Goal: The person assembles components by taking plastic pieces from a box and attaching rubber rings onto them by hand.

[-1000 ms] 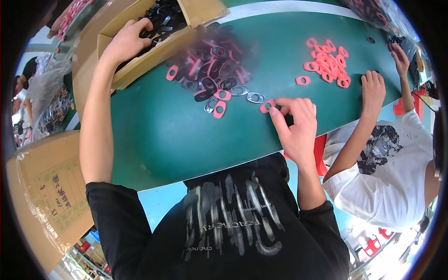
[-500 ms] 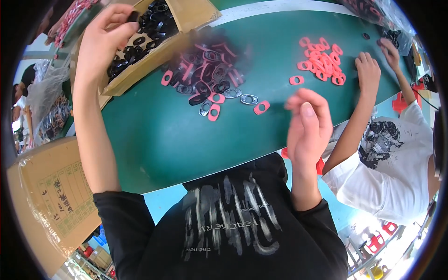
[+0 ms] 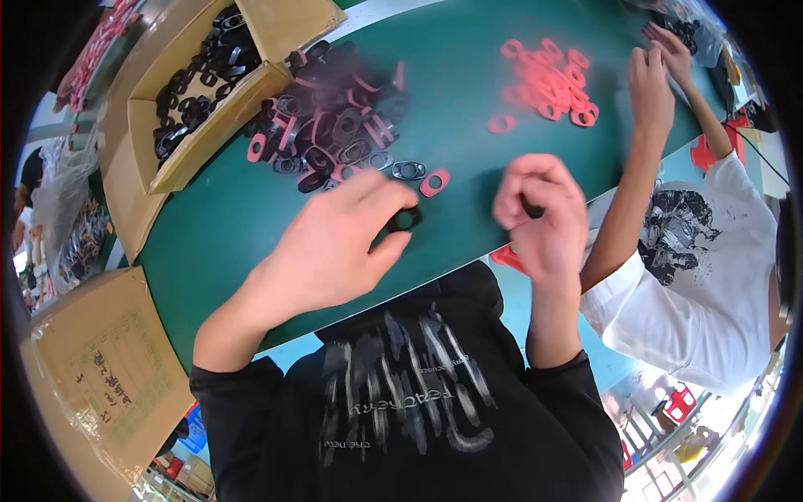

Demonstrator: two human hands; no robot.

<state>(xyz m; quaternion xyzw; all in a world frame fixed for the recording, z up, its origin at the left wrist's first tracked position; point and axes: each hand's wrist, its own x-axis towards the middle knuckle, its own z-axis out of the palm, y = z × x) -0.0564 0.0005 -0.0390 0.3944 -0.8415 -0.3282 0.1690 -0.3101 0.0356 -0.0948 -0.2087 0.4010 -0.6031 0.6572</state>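
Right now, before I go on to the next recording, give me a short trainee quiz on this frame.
1. True or false: the left hand holds a black ring.
2. The cardboard box holds mostly: A) pink rings B) black rings C) white rings
3. What colour is the table?

Key: 1 true. 2 B. 3 green. The right hand is curled; what it holds cannot be told.

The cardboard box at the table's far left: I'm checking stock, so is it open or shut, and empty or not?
Open. The cardboard box has its flaps folded outward, and black ring-shaped parts lie loose inside, partly filling it.
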